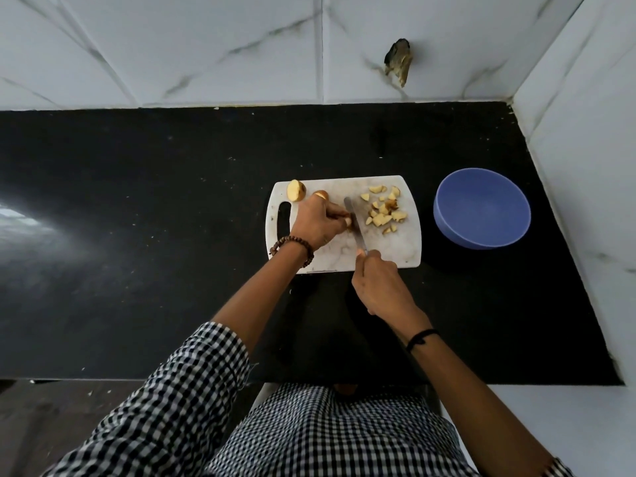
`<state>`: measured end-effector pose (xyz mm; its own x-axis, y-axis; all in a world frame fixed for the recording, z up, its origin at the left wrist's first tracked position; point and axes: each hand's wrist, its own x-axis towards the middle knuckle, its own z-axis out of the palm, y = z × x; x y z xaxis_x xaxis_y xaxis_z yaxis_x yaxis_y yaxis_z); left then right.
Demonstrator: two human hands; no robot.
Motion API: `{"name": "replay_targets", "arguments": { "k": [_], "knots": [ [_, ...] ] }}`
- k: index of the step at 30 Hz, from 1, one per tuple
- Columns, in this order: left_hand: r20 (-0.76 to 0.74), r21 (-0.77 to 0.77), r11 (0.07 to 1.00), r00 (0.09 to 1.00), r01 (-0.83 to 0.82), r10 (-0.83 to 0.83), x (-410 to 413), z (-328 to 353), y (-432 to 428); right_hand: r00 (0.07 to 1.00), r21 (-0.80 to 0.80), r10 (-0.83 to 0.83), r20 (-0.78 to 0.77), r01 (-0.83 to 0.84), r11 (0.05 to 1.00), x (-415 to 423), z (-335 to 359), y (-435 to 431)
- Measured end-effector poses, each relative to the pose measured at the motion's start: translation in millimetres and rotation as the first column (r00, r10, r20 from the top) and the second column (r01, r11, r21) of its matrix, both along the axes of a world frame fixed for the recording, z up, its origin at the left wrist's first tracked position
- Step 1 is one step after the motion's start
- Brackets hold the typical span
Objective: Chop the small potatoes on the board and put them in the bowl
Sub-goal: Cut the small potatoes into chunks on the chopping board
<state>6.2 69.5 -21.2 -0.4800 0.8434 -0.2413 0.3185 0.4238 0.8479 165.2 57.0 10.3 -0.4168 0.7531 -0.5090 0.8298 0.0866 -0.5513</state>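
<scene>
A white cutting board [395, 249] lies on the black counter. My left hand [318, 222] pinches a small potato piece [348, 222] against the board. My right hand [378, 284] grips the handle of a knife [354, 225], whose blade lies just right of that piece. A pile of chopped potato chunks [383, 210] sits on the board's right part. A halved potato [296, 191] rests at the board's far left corner, and another potato [320, 194] peeks out behind my left hand. The blue bowl [481, 208] stands right of the board and looks empty.
The black counter [137, 218] stretches wide to the left. White marble-patterned walls close it off at the back and on the right [585, 166]. A hole in the back wall tile [397, 60] shows above the board.
</scene>
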Motion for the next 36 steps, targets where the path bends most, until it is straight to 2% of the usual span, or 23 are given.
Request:
{"name": "replay_targets", "arguments": {
  "k": [17,23,25,28,31,34,36],
  "knots": [
    [0.052,0.031,0.999,0.998,-0.020,0.019,2.4,2.0,-4.6,0.996,-0.003,0.062,0.071,-0.062,0.998,39.5,3.6,-30.2],
    [0.055,0.008,1.000,0.998,-0.015,0.014,2.6,2.4,-2.6,0.992,-0.098,0.078,0.098,-0.069,0.993,58.8,20.6,-23.1],
    [0.047,0.011,1.000,0.999,-0.008,0.008,3.3,2.3,-1.7,0.997,-0.115,0.036,0.070,-0.028,0.993,64.3,24.6,-19.9],
    [-0.011,0.009,1.000,1.000,0.026,-0.026,2.5,1.2,-0.7,0.998,-0.118,-0.051,0.033,0.055,0.992,65.8,23.9,-15.0],
    [-0.064,-0.017,0.998,0.996,0.054,-0.055,-0.3,-2.1,0.7,0.996,-0.046,-0.080,-0.048,0.077,0.996,59.4,14.1,-5.3],
    [-0.227,-0.058,0.990,0.964,0.126,-0.136,-3.0,-1.3,1.8,0.992,0.057,-0.067,-0.109,0.074,0.996,41.5,5.2,9.5],
    [-0.355,-0.088,0.973,0.906,0.212,-0.230,-4.6,2.1,1.9,0.984,0.107,-0.084,-0.156,0.102,0.989,24.1,-3.6,21.5]
  ]
}}
